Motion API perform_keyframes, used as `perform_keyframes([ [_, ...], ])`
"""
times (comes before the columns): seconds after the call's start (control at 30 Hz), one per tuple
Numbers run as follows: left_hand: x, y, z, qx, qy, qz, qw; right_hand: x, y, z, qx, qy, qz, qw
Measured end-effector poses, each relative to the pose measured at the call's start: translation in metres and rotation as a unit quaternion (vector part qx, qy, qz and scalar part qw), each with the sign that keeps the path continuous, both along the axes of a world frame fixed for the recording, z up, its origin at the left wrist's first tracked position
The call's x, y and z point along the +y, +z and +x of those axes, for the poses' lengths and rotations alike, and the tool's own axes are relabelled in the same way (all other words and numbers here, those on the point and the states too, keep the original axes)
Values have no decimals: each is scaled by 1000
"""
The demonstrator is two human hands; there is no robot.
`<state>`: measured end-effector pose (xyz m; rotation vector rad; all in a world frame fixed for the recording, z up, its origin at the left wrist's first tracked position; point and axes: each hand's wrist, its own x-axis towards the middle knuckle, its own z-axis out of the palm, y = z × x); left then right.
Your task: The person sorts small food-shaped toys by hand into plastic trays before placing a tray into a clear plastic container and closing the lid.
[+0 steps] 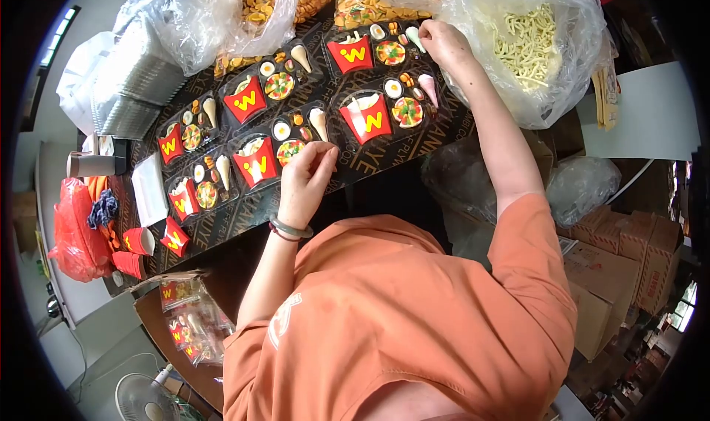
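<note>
My left hand [305, 180] is closed, fingertips pressed together, over the near edge of a clear plastic tray with a red toy fries box [254, 160], toy pizza [290, 152], egg and cream cone [318, 124]. What it pinches, if anything, is hidden. My right hand [447, 45] reaches to the far right tray, its fingers closed beside a pale green toy ice-cream cone [415, 39]. Whether they grip it I cannot make out. That tray also carries a fries box [350, 53] and a pizza [390, 52]. Nearer me is a tray with a pink cone [428, 90].
Stacked clear trays [140, 88] stand at the left. A bag of pale toy fries [526, 47] lies right, bags of orange pieces [384, 7] behind. Loose red fries boxes [175, 237] lie near left. A carton [166, 336] below holds packed sets; a fan [146, 397] stands beside it.
</note>
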<state>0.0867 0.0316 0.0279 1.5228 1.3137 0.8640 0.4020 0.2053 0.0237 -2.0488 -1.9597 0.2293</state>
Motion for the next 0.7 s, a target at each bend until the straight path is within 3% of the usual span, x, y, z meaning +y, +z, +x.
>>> perform_keyframes([
  [0.2, -7, 4, 19, -45, -42, -60, 996, -94, 23, 2, 60, 175, -2, 983],
  [0.37, -12, -3, 40, -80, -89, -71, 990, -168, -7, 1, 22, 162, 57, 985],
  [0.6, -16, -2, 54, -110, -120, -110, 980, -181, -32, 3, -29, 165, 156, 973],
  [0.7, -15, 2, 63, -112, -132, -129, 976, -181, -31, -2, -32, 156, 148, 976],
])
